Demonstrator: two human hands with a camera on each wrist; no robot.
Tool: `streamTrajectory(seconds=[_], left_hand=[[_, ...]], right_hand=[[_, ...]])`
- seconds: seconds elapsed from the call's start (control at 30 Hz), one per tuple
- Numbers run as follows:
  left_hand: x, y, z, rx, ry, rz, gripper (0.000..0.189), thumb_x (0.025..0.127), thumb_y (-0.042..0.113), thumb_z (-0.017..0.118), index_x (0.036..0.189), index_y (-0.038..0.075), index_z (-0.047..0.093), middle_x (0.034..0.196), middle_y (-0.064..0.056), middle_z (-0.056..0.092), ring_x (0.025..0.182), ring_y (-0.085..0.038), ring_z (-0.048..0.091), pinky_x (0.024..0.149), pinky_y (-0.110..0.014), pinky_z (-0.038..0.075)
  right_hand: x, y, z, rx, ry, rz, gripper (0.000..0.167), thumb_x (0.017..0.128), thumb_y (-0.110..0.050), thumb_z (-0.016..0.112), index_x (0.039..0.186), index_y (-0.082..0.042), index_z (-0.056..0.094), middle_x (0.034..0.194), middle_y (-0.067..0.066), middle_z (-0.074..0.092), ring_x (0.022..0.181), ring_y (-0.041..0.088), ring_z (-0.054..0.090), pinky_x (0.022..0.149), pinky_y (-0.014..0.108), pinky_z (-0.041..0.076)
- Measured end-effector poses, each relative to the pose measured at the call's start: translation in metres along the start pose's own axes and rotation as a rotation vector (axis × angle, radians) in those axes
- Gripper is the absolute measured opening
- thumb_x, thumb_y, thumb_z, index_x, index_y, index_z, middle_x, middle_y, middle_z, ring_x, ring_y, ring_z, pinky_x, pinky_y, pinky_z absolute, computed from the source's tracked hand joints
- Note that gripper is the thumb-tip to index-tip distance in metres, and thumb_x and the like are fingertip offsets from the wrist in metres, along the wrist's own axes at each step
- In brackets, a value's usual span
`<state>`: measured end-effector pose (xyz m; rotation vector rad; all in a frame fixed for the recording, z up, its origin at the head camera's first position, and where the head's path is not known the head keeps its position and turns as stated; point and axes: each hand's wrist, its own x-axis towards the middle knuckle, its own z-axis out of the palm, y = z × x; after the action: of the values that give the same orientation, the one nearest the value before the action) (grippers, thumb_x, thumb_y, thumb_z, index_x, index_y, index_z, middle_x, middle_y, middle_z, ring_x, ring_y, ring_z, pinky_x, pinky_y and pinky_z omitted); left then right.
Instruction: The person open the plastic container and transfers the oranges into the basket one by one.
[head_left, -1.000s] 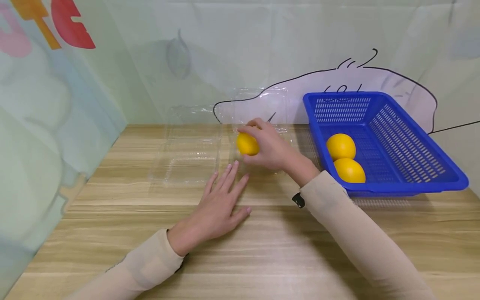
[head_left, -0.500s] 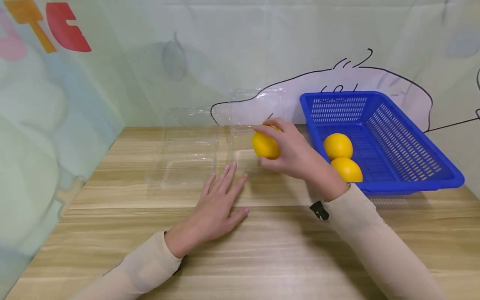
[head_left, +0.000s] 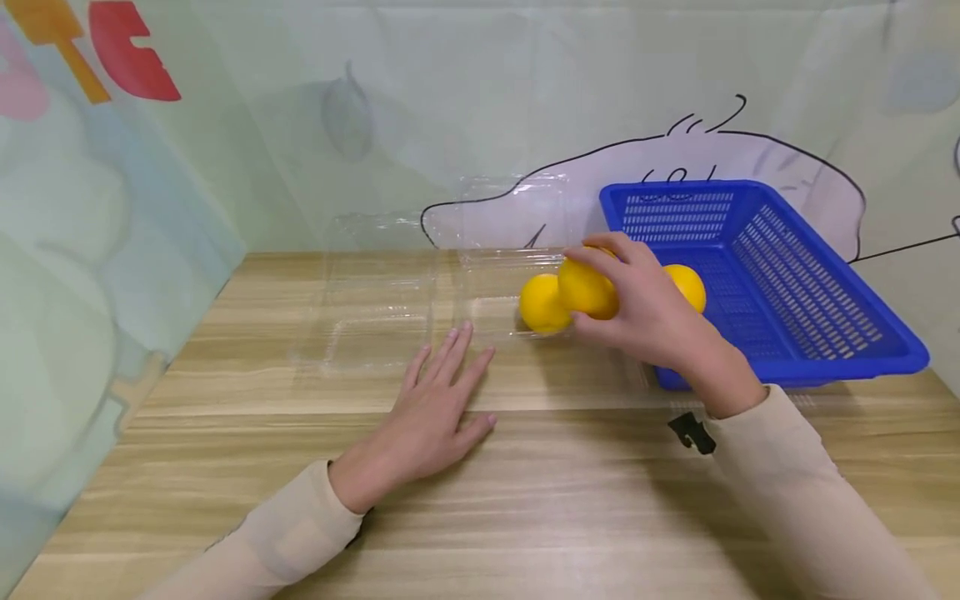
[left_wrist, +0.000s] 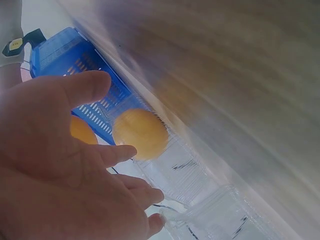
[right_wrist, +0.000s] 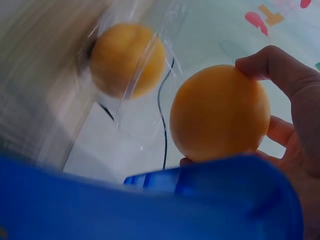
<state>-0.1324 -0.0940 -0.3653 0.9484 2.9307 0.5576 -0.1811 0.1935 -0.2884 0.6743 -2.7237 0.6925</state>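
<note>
My right hand point(head_left: 648, 308) holds an orange point(head_left: 588, 287) between thumb and fingers, close to the near left side of the blue basket point(head_left: 810, 367). In the right wrist view, the thumb point(right_wrist: 272, 65) lies along the top of this orange and fingers show behind it. Just left of it, a second orange point(head_left: 540, 302) sits in the right end of a clear plastic clamshell box point(head_left: 487, 312) with its lid up. My left hand point(head_left: 431, 412) is spread low over the table, fingers straight, fingertips by the box's near left corner. Another orange point(head_left: 688, 286) shows inside the basket, partly covered by my right hand.
Left of that box stands a second clear clamshell box point(head_left: 378, 325), lid raised, with nothing visible inside. A printed cloth backdrop point(head_left: 225, 150) rises behind and left of the wooden table point(head_left: 480, 517). The basket's raised rim borders the right side.
My right hand has moved right toward the basket with its orange, uncovering the orange in the right box and now hiding the nearer basket orange. My left hand stays in place.
</note>
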Motion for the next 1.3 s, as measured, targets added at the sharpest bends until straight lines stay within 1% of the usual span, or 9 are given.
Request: streamTrajectory(seconds=[0.2,0.3,0.43,0.6,0.73,0.9,1.0,1.17,1.3], left_hand=[[-0.001,0.0,0.0,0.002,0.002,-0.001,0.077,0.102,0.034,0.069,0.165,0.005,0.034,0.175,-0.026,0.007,0.164,-0.042,0.008,0.128,-0.067,0.006],[-0.002,0.0,0.0,0.0,-0.003,0.004,0.078,0.102,0.034,0.068,0.165,0.005,0.034,0.175,-0.026,0.006,0.163,-0.043,0.008,0.128,-0.067,0.006],[-0.001,0.0,0.0,0.002,-0.01,0.011,0.077,0.103,0.035,0.067,0.166,0.006,0.034,0.175,-0.026,0.005,0.163,-0.043,0.007,0.129,-0.067,0.006],[-0.001,0.0,0.0,0.002,-0.016,0.011,0.077,0.103,0.035,0.067,0.166,0.006,0.033,0.176,-0.025,0.004,0.164,-0.042,0.007,0.129,-0.066,0.006],[-0.001,-0.001,-0.001,0.005,-0.013,0.012,0.077,0.103,0.035,0.067,0.166,0.005,0.033,0.176,-0.025,0.004,0.163,-0.043,0.007,0.129,-0.067,0.006],[-0.001,-0.002,-0.002,0.01,-0.015,0.017,0.078,0.103,0.035,0.067,0.166,0.004,0.033,0.176,-0.025,0.002,0.163,-0.043,0.007,0.129,-0.066,0.005],[-0.001,-0.002,-0.001,0.006,-0.019,0.017,0.078,0.103,0.035,0.067,0.166,0.004,0.033,0.176,-0.025,0.001,0.163,-0.043,0.006,0.129,-0.066,0.004],[-0.001,-0.001,-0.001,0.002,-0.023,0.013,0.078,0.103,0.034,0.067,0.166,0.004,0.033,0.175,-0.026,0.001,0.164,-0.043,0.005,0.129,-0.066,0.003],[-0.002,-0.001,-0.001,-0.007,-0.025,0.01,0.078,0.103,0.034,0.067,0.166,0.004,0.033,0.175,-0.025,0.0,0.164,-0.042,0.004,0.129,-0.066,0.002]], right_hand=[[-0.011,0.009,-0.011,0.02,0.054,0.012,0.064,0.087,-0.016,0.081,0.148,-0.01,0.061,0.152,0.017,0.05,0.131,0.041,0.05,0.102,0.062,0.053],[-0.017,0.013,-0.016,0.033,0.089,0.035,0.065,0.087,-0.015,0.081,0.149,-0.01,0.061,0.153,0.017,0.049,0.13,0.041,0.05,0.1,0.063,0.055],[-0.025,0.016,-0.023,0.038,0.125,0.059,0.065,0.087,-0.012,0.081,0.149,-0.011,0.061,0.154,0.016,0.048,0.132,0.041,0.05,0.098,0.065,0.055],[-0.032,0.022,-0.034,0.026,0.152,0.06,0.066,0.086,-0.009,0.082,0.148,-0.01,0.062,0.153,0.018,0.05,0.132,0.043,0.049,0.095,0.068,0.056],[-0.038,0.03,-0.041,0.029,0.158,0.112,0.068,0.086,-0.011,0.084,0.15,-0.012,0.06,0.154,0.018,0.049,0.13,0.044,0.05,0.092,0.072,0.055],[-0.048,0.043,-0.049,0.027,0.155,0.193,0.069,0.089,-0.015,0.081,0.153,-0.014,0.057,0.155,0.019,0.046,0.128,0.046,0.05,0.091,0.074,0.054],[-0.055,0.051,-0.051,0.012,0.143,0.23,0.069,0.09,-0.016,0.08,0.154,-0.012,0.055,0.156,0.021,0.045,0.128,0.048,0.048,0.092,0.075,0.052],[-0.066,0.065,-0.055,-0.023,0.122,0.271,0.068,0.091,-0.016,0.081,0.153,-0.008,0.054,0.156,0.025,0.043,0.131,0.052,0.044,0.095,0.077,0.049],[-0.074,0.075,-0.059,-0.052,0.105,0.276,0.069,0.09,-0.017,0.082,0.152,-0.005,0.054,0.154,0.027,0.044,0.13,0.053,0.044,0.095,0.076,0.048]])
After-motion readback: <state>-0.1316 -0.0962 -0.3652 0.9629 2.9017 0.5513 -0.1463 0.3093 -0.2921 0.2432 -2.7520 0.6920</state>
